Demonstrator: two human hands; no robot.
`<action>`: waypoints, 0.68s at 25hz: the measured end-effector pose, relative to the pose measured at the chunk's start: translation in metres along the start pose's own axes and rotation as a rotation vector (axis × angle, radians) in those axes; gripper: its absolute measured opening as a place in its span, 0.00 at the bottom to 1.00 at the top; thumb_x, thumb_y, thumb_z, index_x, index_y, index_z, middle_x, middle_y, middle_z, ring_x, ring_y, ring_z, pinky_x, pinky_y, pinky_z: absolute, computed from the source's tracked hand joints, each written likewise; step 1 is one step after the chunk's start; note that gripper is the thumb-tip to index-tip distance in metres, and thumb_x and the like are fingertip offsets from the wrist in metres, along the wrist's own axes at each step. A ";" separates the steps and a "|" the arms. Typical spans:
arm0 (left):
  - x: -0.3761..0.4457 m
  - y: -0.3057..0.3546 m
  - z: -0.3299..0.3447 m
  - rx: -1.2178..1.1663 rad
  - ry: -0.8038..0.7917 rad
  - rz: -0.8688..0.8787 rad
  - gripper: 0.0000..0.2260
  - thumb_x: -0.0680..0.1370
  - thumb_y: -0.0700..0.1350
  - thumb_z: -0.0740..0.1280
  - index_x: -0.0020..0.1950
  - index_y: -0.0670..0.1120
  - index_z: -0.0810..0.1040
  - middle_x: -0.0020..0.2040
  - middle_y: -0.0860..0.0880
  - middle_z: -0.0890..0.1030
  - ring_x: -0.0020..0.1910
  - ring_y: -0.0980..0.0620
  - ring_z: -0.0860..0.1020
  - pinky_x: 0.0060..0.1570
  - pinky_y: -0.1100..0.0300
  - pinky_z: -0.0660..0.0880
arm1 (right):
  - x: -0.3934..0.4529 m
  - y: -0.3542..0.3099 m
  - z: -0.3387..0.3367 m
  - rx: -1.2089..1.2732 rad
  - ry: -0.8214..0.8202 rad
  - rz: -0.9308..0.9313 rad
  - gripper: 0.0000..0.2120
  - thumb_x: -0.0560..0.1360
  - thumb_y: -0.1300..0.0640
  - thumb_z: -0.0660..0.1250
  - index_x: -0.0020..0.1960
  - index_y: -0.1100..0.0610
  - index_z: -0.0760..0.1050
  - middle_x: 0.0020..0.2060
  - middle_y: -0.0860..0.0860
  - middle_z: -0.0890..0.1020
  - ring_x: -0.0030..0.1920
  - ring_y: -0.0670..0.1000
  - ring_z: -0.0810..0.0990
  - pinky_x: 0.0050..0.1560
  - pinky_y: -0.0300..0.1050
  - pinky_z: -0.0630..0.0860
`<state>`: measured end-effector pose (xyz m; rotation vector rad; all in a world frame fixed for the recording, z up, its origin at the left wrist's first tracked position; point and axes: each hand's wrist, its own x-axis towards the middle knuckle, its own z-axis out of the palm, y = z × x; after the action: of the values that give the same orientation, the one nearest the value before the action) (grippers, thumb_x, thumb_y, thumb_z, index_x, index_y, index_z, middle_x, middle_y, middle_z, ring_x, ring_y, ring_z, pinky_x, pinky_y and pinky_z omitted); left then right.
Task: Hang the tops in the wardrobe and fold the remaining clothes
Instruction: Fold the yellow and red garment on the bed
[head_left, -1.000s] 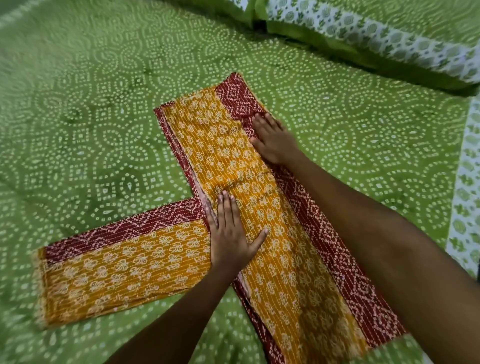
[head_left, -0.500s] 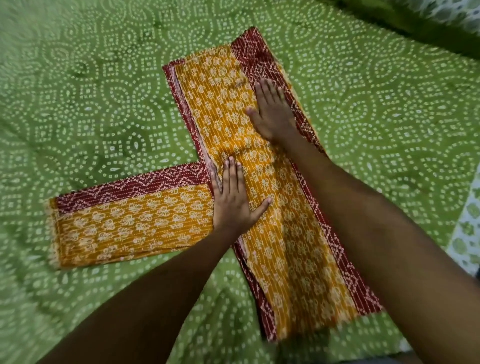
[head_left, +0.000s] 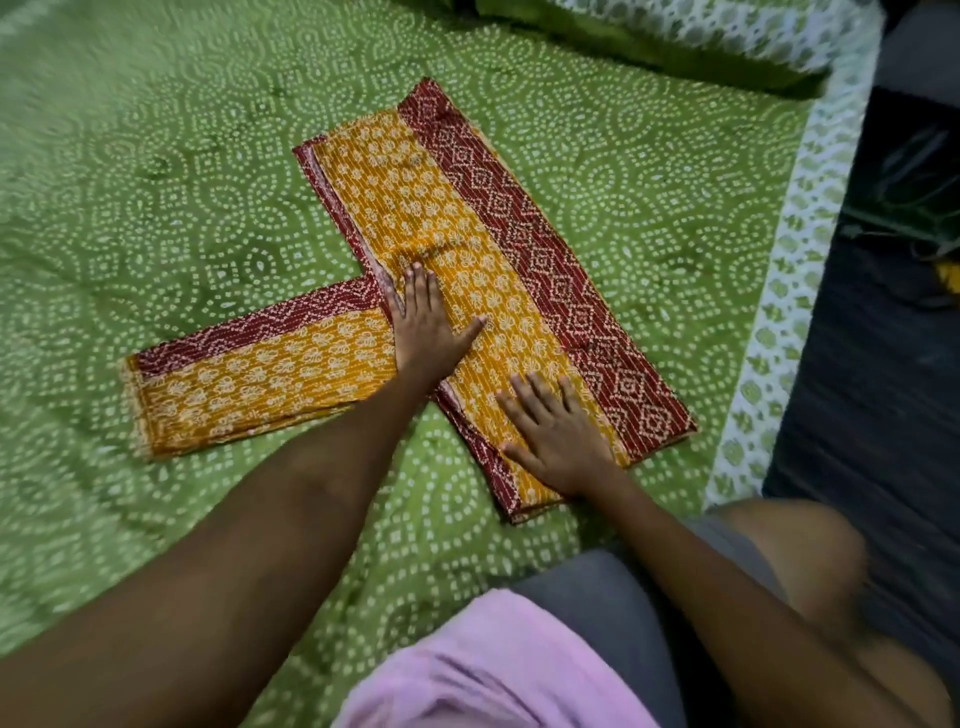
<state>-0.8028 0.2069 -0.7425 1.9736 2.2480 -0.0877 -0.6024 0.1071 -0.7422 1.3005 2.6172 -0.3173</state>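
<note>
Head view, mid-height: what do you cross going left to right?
Green bedsheet → cloth's side flap → left hand, flat where the flap meets the main strip → cloth's yellow centre → its red border → sheet's white printed edge → dark floor.

The green bedsheet (head_left: 156, 208) lies open on the left. The yellow and red cloth (head_left: 457, 249) fills the middle. A pillow (head_left: 675, 47) blocks the far side.
</note>
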 end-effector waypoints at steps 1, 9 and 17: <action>-0.005 -0.001 0.000 -0.034 0.002 0.009 0.40 0.76 0.69 0.45 0.77 0.41 0.42 0.77 0.41 0.41 0.76 0.45 0.40 0.73 0.44 0.37 | -0.008 -0.001 0.001 -0.019 -0.020 -0.052 0.36 0.70 0.33 0.24 0.74 0.48 0.32 0.75 0.52 0.37 0.74 0.55 0.33 0.70 0.58 0.30; -0.111 -0.047 0.008 -0.092 -0.043 0.157 0.42 0.70 0.72 0.32 0.77 0.49 0.47 0.78 0.47 0.47 0.77 0.49 0.43 0.72 0.51 0.36 | -0.028 0.029 -0.005 0.111 0.140 0.634 0.37 0.75 0.33 0.35 0.76 0.54 0.37 0.76 0.51 0.40 0.75 0.54 0.35 0.71 0.57 0.33; -0.152 -0.168 0.000 -0.174 0.185 -0.374 0.27 0.81 0.59 0.49 0.77 0.48 0.55 0.78 0.46 0.53 0.77 0.46 0.49 0.73 0.45 0.41 | -0.042 0.024 0.000 0.131 0.140 0.596 0.39 0.72 0.35 0.34 0.77 0.55 0.40 0.76 0.52 0.43 0.76 0.54 0.38 0.70 0.55 0.31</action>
<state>-0.9500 0.0353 -0.7290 1.5134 2.6147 0.2508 -0.5578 0.0893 -0.7330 2.1231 2.1896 -0.3053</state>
